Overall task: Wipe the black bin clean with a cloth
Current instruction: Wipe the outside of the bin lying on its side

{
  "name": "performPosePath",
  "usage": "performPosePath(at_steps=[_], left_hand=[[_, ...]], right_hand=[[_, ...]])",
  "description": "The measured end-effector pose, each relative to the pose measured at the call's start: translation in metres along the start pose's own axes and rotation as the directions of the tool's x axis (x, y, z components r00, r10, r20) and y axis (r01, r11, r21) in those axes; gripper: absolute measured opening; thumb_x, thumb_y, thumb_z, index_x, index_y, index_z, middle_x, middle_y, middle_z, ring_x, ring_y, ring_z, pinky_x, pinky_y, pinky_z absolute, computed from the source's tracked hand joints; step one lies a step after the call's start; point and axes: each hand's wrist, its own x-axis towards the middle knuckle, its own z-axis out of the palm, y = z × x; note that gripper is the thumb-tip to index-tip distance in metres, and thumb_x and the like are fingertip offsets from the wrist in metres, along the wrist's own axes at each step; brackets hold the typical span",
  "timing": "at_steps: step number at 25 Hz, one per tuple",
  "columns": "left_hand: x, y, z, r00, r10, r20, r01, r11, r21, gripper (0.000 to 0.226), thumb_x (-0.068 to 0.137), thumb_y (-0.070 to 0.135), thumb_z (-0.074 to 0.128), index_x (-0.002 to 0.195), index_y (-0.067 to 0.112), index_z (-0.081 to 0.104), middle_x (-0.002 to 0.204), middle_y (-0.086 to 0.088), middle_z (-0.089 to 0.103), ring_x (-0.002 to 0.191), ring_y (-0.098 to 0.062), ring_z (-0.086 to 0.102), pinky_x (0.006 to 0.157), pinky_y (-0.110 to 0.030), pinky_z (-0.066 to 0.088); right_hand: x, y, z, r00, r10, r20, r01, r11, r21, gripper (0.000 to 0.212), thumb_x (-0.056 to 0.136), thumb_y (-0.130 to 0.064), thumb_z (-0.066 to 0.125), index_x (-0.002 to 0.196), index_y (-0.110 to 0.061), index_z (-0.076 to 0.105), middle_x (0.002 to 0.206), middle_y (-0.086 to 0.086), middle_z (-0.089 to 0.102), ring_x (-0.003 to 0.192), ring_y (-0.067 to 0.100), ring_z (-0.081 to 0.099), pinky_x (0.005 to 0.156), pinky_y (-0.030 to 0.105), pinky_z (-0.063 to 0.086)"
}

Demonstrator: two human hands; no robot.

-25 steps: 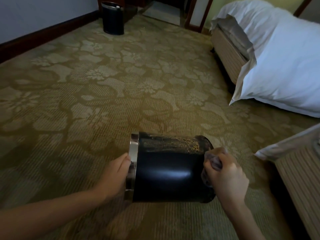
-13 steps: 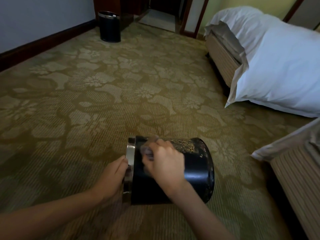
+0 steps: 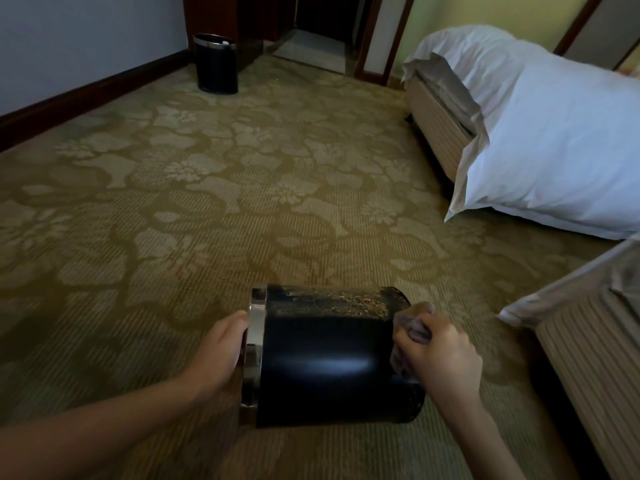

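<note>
A black bin [image 3: 325, 358] with a shiny metal rim lies on its side on the patterned carpet, its mouth to the left and its base to the right. My left hand [image 3: 221, 351] grips the metal rim at the mouth end, fingers curled over it. My right hand [image 3: 440, 355] holds a crumpled greyish cloth [image 3: 412, 327] and presses it against the bin's side near the base end. The bin's upper side shows a speckled, dusty patch.
A second black bin [image 3: 216, 64] stands upright by the far wall near a doorway. A bed with white bedding [image 3: 540, 133] fills the right side. Another bed's striped base [image 3: 595, 368] sits close on the near right. Carpet stretches ahead and to the left.
My right hand has slid the cloth along the bin from the rim end back to the base end. My left hand stays on the rim. The bin remains on its side.
</note>
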Motion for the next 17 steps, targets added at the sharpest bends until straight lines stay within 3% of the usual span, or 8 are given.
performPosePath(at_steps=[3, 5, 7, 10, 13, 15, 17], left_hand=[[0.004, 0.004, 0.002, 1.0, 0.005, -0.026, -0.004, 0.999, 0.044, 0.035, 0.102, 0.02, 0.036, 0.079, 0.01, 0.062, 0.069, -0.006, 0.065, 0.063, -0.015, 0.06, 0.063, -0.033, 0.045], [0.006, -0.001, 0.001, 0.999, 0.036, -0.027, -0.034, 0.997, 0.072, 0.036, 0.101, 0.016, 0.036, 0.072, 0.016, 0.057, 0.062, 0.001, 0.06, 0.059, -0.013, 0.056, 0.062, -0.035, 0.043], [0.009, -0.002, 0.001, 0.997, 0.069, -0.025, -0.067, 0.995, 0.075, 0.035, 0.102, 0.011, 0.035, 0.077, 0.013, 0.061, 0.07, 0.0, 0.065, 0.067, -0.018, 0.059, 0.069, -0.038, 0.044], [0.016, -0.004, 0.005, 0.994, 0.091, -0.063, -0.086, 0.993, 0.083, 0.035, 0.101, 0.005, 0.033, 0.088, 0.007, 0.065, 0.078, -0.001, 0.069, 0.076, -0.022, 0.061, 0.073, -0.033, 0.045], [0.022, -0.01, 0.002, 0.996, 0.051, -0.068, -0.044, 0.994, 0.104, 0.032, 0.1, 0.01, 0.035, 0.081, 0.0, 0.059, 0.069, -0.01, 0.058, 0.068, -0.029, 0.052, 0.066, -0.036, 0.04], [0.021, -0.01, 0.0, 0.999, 0.027, -0.036, -0.024, 0.994, 0.103, 0.034, 0.1, 0.016, 0.035, 0.079, 0.001, 0.058, 0.069, -0.013, 0.057, 0.066, -0.031, 0.052, 0.064, -0.04, 0.04], [0.015, -0.006, 0.001, 0.999, 0.027, -0.029, -0.024, 0.994, 0.104, 0.035, 0.101, 0.018, 0.037, 0.078, 0.005, 0.059, 0.064, -0.006, 0.058, 0.062, -0.027, 0.054, 0.06, -0.038, 0.042]], right_hand=[[-0.006, -0.026, -0.002, 0.998, -0.061, -0.027, 0.06, 0.997, -0.048, 0.018, 0.078, -0.04, 0.075, 0.075, -0.026, 0.064, 0.073, -0.012, 0.051, 0.069, 0.024, 0.065, 0.056, 0.027, 0.036], [-0.017, -0.072, 0.014, 0.973, -0.232, 0.019, 0.232, 0.973, -0.003, 0.013, 0.078, -0.04, 0.069, 0.082, -0.028, 0.068, 0.089, -0.011, 0.062, 0.082, 0.021, 0.067, 0.059, 0.028, 0.043], [-0.029, -0.123, 0.038, 0.9, -0.427, 0.087, 0.424, 0.904, 0.052, 0.019, 0.08, -0.04, 0.062, 0.089, -0.027, 0.071, 0.111, -0.007, 0.067, 0.095, 0.02, 0.066, 0.068, 0.031, 0.052], [-0.027, -0.162, 0.055, 0.835, -0.527, 0.158, 0.525, 0.849, 0.057, 0.024, 0.082, -0.038, 0.064, 0.094, -0.019, 0.072, 0.11, 0.002, 0.067, 0.099, 0.024, 0.063, 0.068, 0.034, 0.05], [-0.006, -0.112, 0.038, 0.903, -0.403, 0.149, 0.406, 0.914, 0.007, 0.022, 0.084, -0.041, 0.061, 0.098, -0.026, 0.07, 0.108, -0.003, 0.065, 0.099, 0.022, 0.062, 0.066, 0.031, 0.04], [0.01, -0.052, 0.012, 0.974, -0.205, 0.099, 0.211, 0.976, -0.06, 0.023, 0.087, -0.046, 0.059, 0.103, -0.033, 0.068, 0.107, -0.007, 0.066, 0.096, 0.019, 0.065, 0.066, 0.028, 0.04], [0.015, -0.012, -0.009, 0.997, -0.036, 0.063, 0.043, 0.993, -0.108, 0.024, 0.088, -0.051, 0.06, 0.104, -0.034, 0.067, 0.104, -0.005, 0.068, 0.092, 0.021, 0.067, 0.068, 0.029, 0.046]])
